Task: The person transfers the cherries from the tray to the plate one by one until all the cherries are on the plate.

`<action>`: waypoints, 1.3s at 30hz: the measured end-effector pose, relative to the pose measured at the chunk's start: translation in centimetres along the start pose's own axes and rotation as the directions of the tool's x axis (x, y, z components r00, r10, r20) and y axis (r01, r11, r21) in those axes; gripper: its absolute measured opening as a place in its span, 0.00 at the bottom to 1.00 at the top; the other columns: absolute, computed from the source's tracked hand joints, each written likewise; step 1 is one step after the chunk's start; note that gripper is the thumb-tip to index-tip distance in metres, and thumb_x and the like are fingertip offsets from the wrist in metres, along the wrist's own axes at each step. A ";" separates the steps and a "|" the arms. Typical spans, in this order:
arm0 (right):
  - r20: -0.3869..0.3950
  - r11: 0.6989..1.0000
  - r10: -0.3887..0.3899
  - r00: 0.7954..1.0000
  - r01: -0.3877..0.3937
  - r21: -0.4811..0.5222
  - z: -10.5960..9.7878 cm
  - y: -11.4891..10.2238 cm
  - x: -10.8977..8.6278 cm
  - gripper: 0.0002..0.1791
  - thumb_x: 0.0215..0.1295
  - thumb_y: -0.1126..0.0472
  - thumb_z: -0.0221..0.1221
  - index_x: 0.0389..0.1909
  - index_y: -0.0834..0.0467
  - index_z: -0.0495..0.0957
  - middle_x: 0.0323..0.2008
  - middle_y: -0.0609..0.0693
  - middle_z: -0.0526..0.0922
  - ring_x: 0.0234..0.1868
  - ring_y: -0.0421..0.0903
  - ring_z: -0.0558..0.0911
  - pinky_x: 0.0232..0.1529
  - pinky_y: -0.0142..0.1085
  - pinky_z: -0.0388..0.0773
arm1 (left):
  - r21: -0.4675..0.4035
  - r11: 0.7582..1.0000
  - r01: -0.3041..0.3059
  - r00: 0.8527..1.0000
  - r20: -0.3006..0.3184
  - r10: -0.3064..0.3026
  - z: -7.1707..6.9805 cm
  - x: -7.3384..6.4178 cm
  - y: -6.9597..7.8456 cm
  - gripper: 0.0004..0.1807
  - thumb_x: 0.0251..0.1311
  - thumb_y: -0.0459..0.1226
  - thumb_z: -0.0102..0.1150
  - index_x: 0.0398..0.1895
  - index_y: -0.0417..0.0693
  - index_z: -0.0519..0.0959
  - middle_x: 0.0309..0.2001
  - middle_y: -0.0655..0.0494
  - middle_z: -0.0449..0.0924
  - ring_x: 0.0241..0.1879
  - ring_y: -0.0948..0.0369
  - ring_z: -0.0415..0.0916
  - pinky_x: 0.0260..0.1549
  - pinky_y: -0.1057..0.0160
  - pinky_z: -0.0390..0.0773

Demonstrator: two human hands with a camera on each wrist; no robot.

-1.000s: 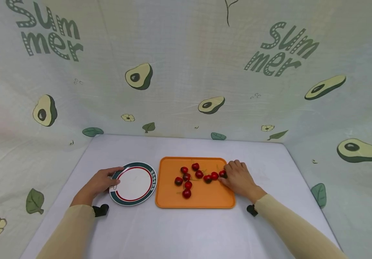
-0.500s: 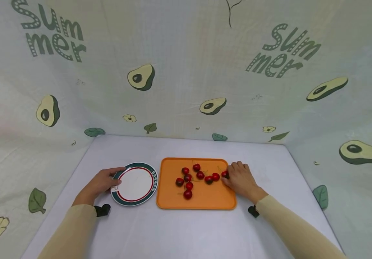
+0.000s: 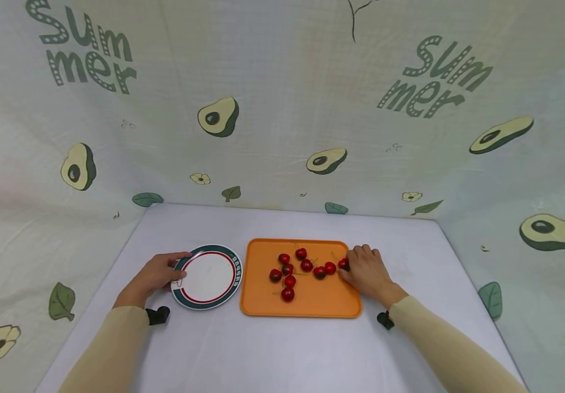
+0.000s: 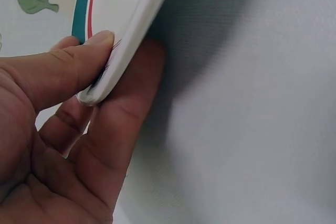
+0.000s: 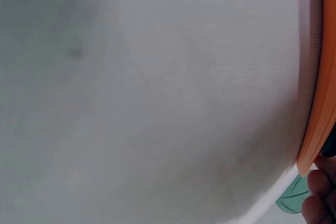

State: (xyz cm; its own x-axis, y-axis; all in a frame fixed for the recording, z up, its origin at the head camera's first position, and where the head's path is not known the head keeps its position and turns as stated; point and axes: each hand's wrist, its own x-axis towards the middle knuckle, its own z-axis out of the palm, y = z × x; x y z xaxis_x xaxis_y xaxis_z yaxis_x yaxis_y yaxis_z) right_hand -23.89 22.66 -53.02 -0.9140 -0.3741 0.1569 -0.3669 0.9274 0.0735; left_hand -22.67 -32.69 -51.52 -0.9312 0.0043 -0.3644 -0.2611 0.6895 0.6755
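A white plate [image 3: 208,277] with a green and red banded rim is gripped at its edge by the left hand [image 3: 156,274], the thumb laid on top and fingers tucked beneath. To the right of that grip, just beyond the plate, red cherries [image 3: 288,295] are held in an orange tray [image 3: 302,307]. The tray's right edge is partly covered by the right hand [image 3: 369,275], beside whose fingers one cherry [image 3: 343,264] is seen; whether anything is pinched there cannot be told.

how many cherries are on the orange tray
10 cherries show on the tray: five clustered left, two right of these, two farther right, one at the right hand, which may hide more.
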 end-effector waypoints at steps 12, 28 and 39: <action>0.013 0.999 0.026 1.000 -0.026 0.022 -0.2 0.1 0.1 0.23 0.69 0.46 0.67 0.42 0.64 0.79 0.37 0.57 0.77 0.42 0.57 0.72 0.47 0.52 0.72 | 0.041 0.999 0.028 1.000 -0.012 -0.028 0.0 0.7 -0.5 0.33 0.66 0.36 0.69 0.75 0.48 0.73 0.58 0.34 0.73 0.51 0.46 0.72 0.35 0.62 0.78; -0.026 0.999 -0.006 1.000 0.007 0.035 0.0 0.1 0.4 0.23 0.68 0.47 0.68 0.44 0.65 0.79 0.38 0.57 0.78 0.43 0.56 0.73 0.47 0.51 0.73 | -0.046 0.998 0.047 0.999 0.010 -0.046 0.1 0.1 -0.4 0.33 0.66 0.34 0.69 0.75 0.46 0.73 0.61 0.33 0.70 0.40 0.53 0.76 0.34 0.61 0.81; -0.128 0.993 -0.061 0.990 0.073 0.090 -1.6 -0.2 1.3 0.22 0.67 0.49 0.69 0.47 0.64 0.76 0.41 0.57 0.78 0.44 0.56 0.72 0.49 0.50 0.72 | 0.025 0.999 0.030 1.000 0.005 -0.030 0.2 0.0 0.3 0.33 0.67 0.35 0.69 0.75 0.47 0.74 0.65 0.29 0.69 0.51 0.46 0.73 0.34 0.62 0.80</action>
State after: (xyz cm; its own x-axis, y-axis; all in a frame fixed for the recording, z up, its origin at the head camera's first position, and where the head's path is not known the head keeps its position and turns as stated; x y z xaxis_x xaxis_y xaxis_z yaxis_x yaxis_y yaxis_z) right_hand -24.71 22.01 -51.27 -0.8601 -0.4285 0.2766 -0.4470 0.8945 -0.0042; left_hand -22.69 -32.31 -51.43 -0.9218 -0.0129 -0.3874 -0.2824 0.7071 0.6483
